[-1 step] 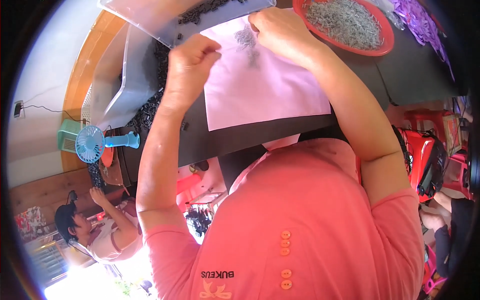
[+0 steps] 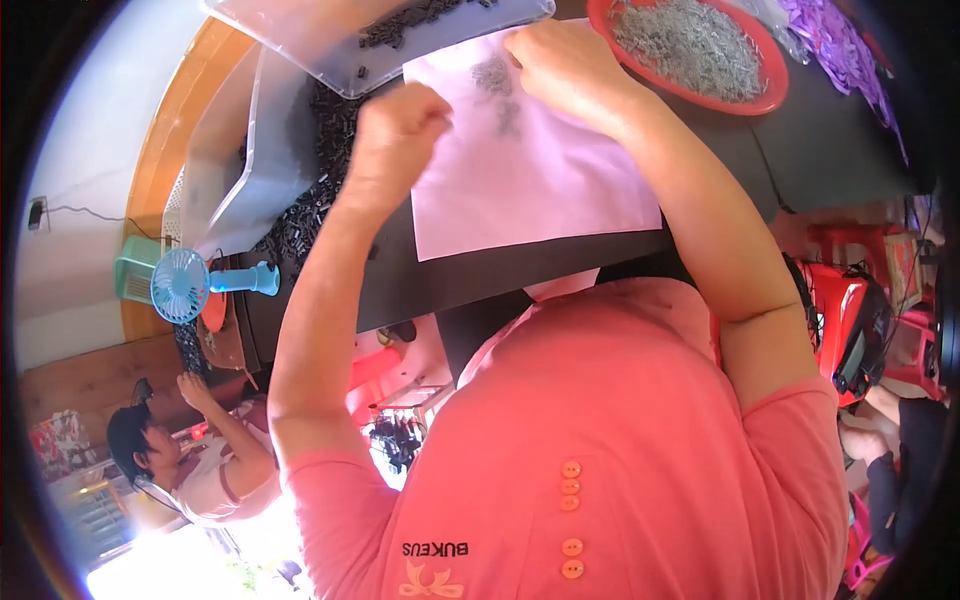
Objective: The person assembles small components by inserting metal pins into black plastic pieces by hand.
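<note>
My left hand (image 2: 402, 128) is closed and slightly blurred, its fingertips curled together above the left side of a pale pink cloth (image 2: 530, 190). Whatever it may pinch is too small to tell. On the far part of the cloth lies a small pile of tiny grey metal pieces (image 2: 491, 78). Just right of that pile, my right hand (image 2: 562, 65) is closed, with thumb and finger pressed together. What sits between them is hidden.
A red bowl (image 2: 778, 92) of small silvery pieces stands at far right, near purple strips (image 2: 840, 50). Clear plastic bins (image 2: 290, 45) and loose small black parts (image 2: 300, 225) lie left and far. A blue fan (image 2: 181, 286) is at left; another person (image 2: 215, 460) sits beyond.
My left hand has shifted a little to the right and nearer to me, still closed. The right hand has barely moved beside the pile.
</note>
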A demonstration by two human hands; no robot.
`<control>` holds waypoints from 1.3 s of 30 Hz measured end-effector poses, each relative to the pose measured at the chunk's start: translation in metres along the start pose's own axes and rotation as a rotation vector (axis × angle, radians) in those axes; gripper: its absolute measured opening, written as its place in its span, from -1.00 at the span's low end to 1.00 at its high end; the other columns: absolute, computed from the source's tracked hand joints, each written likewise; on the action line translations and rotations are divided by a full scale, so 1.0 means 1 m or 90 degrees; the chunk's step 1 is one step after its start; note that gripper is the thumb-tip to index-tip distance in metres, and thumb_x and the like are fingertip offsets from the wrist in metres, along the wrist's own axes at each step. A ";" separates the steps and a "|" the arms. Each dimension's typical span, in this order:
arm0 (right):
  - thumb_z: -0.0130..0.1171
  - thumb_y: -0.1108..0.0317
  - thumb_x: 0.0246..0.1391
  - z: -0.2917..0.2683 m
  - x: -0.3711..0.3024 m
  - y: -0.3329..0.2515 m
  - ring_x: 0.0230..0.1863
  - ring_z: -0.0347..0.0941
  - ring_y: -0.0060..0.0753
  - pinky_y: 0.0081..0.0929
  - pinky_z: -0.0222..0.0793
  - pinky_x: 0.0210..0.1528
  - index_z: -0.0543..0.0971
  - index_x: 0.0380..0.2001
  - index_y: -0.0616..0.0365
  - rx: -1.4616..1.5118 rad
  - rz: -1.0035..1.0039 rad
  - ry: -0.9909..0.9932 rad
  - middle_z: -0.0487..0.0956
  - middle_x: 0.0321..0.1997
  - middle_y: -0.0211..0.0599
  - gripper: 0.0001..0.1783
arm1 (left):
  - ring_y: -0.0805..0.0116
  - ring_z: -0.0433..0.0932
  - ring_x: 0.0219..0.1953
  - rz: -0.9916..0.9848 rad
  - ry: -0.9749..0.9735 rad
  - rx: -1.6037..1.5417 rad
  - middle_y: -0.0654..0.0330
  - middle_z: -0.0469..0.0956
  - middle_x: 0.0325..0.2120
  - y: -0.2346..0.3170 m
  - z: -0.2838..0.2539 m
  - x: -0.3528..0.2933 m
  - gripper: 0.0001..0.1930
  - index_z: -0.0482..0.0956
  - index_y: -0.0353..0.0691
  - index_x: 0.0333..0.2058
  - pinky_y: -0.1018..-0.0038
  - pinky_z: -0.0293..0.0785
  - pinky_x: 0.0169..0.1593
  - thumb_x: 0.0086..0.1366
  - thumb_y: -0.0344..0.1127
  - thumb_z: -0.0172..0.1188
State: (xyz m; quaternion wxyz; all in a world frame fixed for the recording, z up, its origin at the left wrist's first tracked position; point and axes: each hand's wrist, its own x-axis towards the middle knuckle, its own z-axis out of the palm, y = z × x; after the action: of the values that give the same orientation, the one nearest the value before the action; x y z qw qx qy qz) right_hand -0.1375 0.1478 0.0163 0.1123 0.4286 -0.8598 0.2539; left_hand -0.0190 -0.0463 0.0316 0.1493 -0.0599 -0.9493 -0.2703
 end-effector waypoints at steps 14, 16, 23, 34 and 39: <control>0.05 0.46 -0.19 -0.004 0.005 -0.003 -0.46 0.55 0.00 -0.07 0.38 -0.46 0.60 -0.54 0.25 -0.024 -0.047 0.095 0.59 -0.49 -0.03 -0.85 | 0.64 0.46 -0.48 -0.171 0.067 -0.270 0.34 0.57 -0.49 0.023 -0.024 0.005 -0.77 0.66 -0.24 -0.24 0.68 0.41 -0.46 0.10 -0.57 0.22; 0.01 0.51 -0.13 -0.010 0.002 -0.011 -0.28 0.54 0.01 -0.09 0.39 -0.24 0.57 -0.41 0.21 0.051 -0.001 0.037 0.59 -0.37 -0.02 -0.82 | 0.63 0.48 -0.48 -0.202 0.072 -0.298 0.31 0.58 -0.49 0.019 -0.019 -0.002 -0.78 0.65 -0.30 -0.24 0.67 0.41 -0.47 0.09 -0.58 0.23; 0.00 0.53 -0.11 -0.013 0.003 -0.011 -0.24 0.54 0.02 -0.10 0.40 -0.22 0.59 -0.38 0.21 -0.051 0.020 -0.074 0.60 -0.35 -0.01 -0.79 | 0.62 0.49 -0.46 -0.158 0.103 -0.321 0.29 0.59 -0.51 0.014 -0.013 -0.005 -0.78 0.65 -0.31 -0.27 0.68 0.40 -0.46 0.05 -0.59 0.26; 0.10 0.41 -0.04 -0.019 0.001 -0.017 -0.26 0.54 -0.03 -0.14 0.41 -0.20 0.60 -0.36 0.14 0.100 -0.016 0.099 0.62 -0.37 -0.15 -0.84 | 0.50 0.52 -0.48 0.038 0.153 -0.063 0.19 0.59 -0.48 0.040 -0.006 -0.006 -0.74 0.64 -0.30 -0.23 0.57 0.47 -0.35 0.05 -0.59 0.23; 0.12 0.40 -0.01 -0.008 -0.001 -0.012 -0.35 0.54 -0.05 -0.18 0.40 -0.30 0.59 -0.38 0.10 0.095 -0.046 0.125 0.60 -0.43 -0.16 -0.89 | 0.45 0.50 -0.47 0.065 0.186 -0.113 0.18 0.59 -0.44 0.039 -0.005 -0.008 -0.75 0.65 -0.23 -0.25 0.58 0.44 -0.35 0.05 -0.59 0.22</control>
State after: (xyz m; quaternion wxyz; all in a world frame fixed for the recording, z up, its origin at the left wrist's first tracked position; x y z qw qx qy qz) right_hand -0.1276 0.1470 0.0267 0.1727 0.4397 -0.8075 0.3533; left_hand -0.0028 -0.0166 0.0527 0.2931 -0.0814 -0.8858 -0.3505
